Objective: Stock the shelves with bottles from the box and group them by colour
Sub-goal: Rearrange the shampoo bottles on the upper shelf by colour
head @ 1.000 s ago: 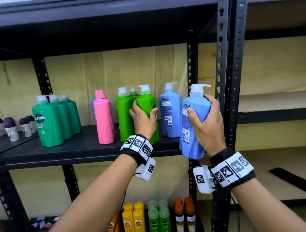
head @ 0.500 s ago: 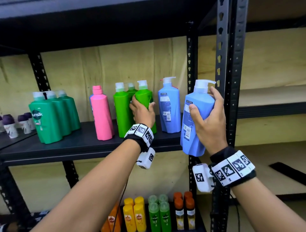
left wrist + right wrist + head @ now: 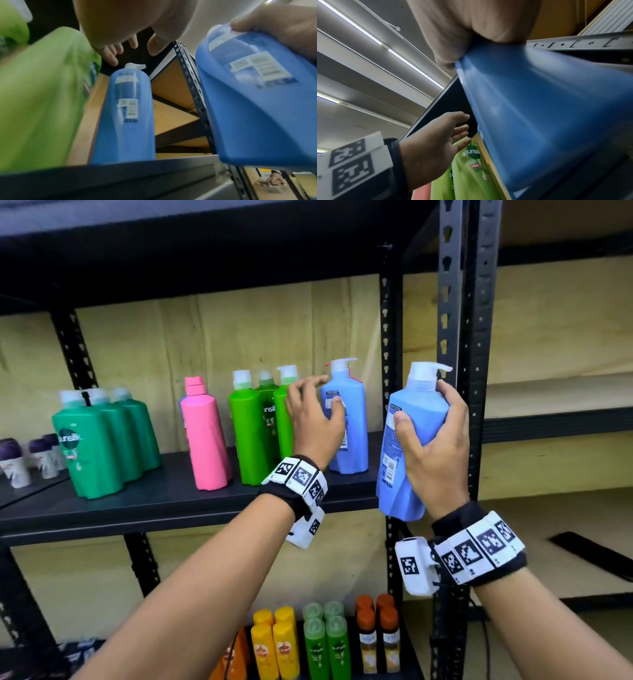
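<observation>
At right of centre in the head view, the right hand grips a light-blue plastic pump bottle, tilted, held in front of the black metal shelf edge. The left hand hangs open, fingers spread, holding nothing, between the bright-green pump bottles and a second blue pump bottle standing on the shelf.

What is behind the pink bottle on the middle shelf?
A sliver of something blue shows at the upper left edge of the pink bottle, so another item stands behind it on the shelf. The pink bottle covers the rest, so its shape and cap cannot be seen.
</observation>
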